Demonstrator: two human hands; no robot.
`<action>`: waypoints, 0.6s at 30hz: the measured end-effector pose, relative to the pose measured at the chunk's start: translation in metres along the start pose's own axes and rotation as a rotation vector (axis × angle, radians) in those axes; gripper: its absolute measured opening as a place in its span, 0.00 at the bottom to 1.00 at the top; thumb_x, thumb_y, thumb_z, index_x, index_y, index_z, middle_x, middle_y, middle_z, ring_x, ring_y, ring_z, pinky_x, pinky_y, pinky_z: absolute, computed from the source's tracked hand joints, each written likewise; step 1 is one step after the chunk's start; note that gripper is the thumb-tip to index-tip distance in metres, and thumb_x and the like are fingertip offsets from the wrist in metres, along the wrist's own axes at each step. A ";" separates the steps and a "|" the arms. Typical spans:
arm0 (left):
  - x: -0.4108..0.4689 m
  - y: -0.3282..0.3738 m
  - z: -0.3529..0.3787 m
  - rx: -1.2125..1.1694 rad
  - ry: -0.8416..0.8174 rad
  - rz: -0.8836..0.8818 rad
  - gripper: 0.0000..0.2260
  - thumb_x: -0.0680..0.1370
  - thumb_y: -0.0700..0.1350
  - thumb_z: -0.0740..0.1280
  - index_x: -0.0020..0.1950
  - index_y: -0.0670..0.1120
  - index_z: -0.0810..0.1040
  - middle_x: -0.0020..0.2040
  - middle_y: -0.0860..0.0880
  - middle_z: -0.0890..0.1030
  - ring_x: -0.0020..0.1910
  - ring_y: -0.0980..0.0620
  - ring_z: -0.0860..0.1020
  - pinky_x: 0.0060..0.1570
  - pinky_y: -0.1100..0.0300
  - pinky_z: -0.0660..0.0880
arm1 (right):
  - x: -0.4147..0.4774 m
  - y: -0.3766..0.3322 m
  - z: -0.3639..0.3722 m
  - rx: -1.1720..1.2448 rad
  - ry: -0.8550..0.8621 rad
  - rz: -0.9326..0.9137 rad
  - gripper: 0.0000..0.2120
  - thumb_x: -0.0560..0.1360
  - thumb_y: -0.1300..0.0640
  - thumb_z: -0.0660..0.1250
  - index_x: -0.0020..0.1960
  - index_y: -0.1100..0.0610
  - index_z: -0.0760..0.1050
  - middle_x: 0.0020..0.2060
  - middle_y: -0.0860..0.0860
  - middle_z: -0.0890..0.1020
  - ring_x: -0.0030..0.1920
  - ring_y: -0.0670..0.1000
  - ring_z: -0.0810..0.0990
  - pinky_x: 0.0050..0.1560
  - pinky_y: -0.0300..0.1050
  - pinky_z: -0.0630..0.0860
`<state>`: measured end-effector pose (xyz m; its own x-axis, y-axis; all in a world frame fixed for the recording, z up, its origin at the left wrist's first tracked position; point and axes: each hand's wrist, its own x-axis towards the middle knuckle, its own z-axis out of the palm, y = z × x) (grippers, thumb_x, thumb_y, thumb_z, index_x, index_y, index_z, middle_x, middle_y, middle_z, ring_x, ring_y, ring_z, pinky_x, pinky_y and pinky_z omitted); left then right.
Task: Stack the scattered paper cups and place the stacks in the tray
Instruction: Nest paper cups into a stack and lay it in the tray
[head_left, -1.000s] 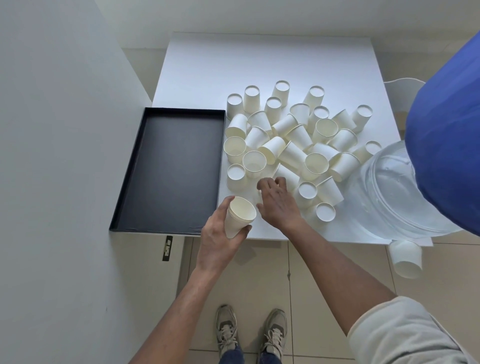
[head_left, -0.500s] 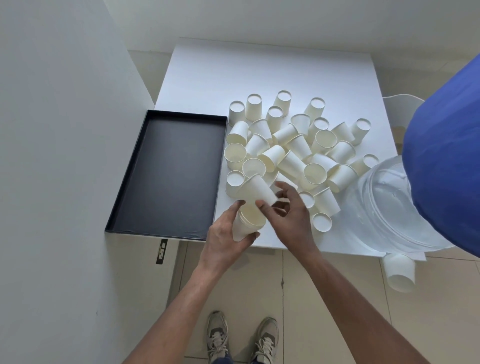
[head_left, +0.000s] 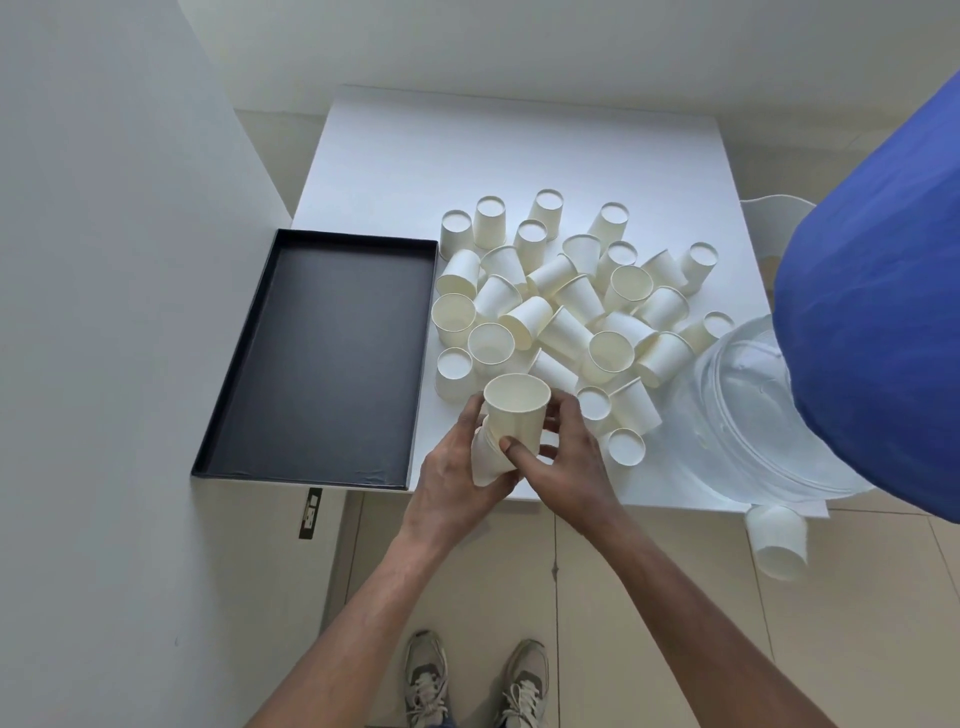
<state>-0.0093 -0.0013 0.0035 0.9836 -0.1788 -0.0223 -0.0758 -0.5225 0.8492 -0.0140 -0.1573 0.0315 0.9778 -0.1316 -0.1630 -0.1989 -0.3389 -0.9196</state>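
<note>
Several white paper cups (head_left: 563, 306) lie scattered in a heap on the white table (head_left: 519, 150), some upright, some upside down, some on their sides. At the table's near edge my left hand (head_left: 449, 475) grips a cup (head_left: 485, 462) from below. My right hand (head_left: 563, 460) pinches a second cup (head_left: 517, 415) by its wall, mouth up, its base set into the lower cup. The black tray (head_left: 322, 358) lies to the left of the heap and holds nothing.
A white wall panel (head_left: 119, 312) stands close on the left, against the tray. A clear plastic container (head_left: 753, 410) sits at the table's right front under a blue object (head_left: 878, 332). One cup (head_left: 776, 540) hangs off the front edge at the right. Tiled floor and my shoes are below.
My right hand picked a cup out of the heap, turned it mouth up and brought it down onto the cup held in my left hand. The camera tilted slightly.
</note>
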 end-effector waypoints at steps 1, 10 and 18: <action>0.001 0.000 0.001 0.001 -0.004 0.002 0.44 0.70 0.56 0.76 0.79 0.64 0.53 0.63 0.56 0.80 0.55 0.51 0.82 0.52 0.52 0.80 | -0.002 0.001 0.000 0.022 0.012 0.004 0.33 0.73 0.56 0.76 0.72 0.47 0.64 0.58 0.36 0.77 0.58 0.35 0.77 0.55 0.43 0.81; 0.002 -0.001 0.005 -0.032 -0.017 -0.014 0.44 0.72 0.55 0.77 0.81 0.63 0.54 0.62 0.62 0.79 0.56 0.57 0.80 0.54 0.61 0.78 | -0.005 0.012 0.004 -0.044 0.079 -0.045 0.26 0.77 0.46 0.71 0.72 0.47 0.69 0.63 0.38 0.75 0.62 0.37 0.75 0.53 0.40 0.80; 0.008 -0.013 0.006 -0.033 0.055 -0.054 0.35 0.69 0.53 0.81 0.72 0.56 0.71 0.61 0.59 0.81 0.54 0.58 0.79 0.54 0.53 0.80 | 0.014 0.022 0.004 -0.145 0.009 -0.057 0.21 0.84 0.45 0.55 0.71 0.54 0.74 0.65 0.48 0.79 0.66 0.48 0.76 0.67 0.49 0.73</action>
<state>-0.0017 -0.0010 -0.0111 0.9937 -0.1045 -0.0404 -0.0177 -0.5022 0.8646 -0.0047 -0.1626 0.0071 0.9873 -0.1164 -0.1078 -0.1508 -0.4771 -0.8658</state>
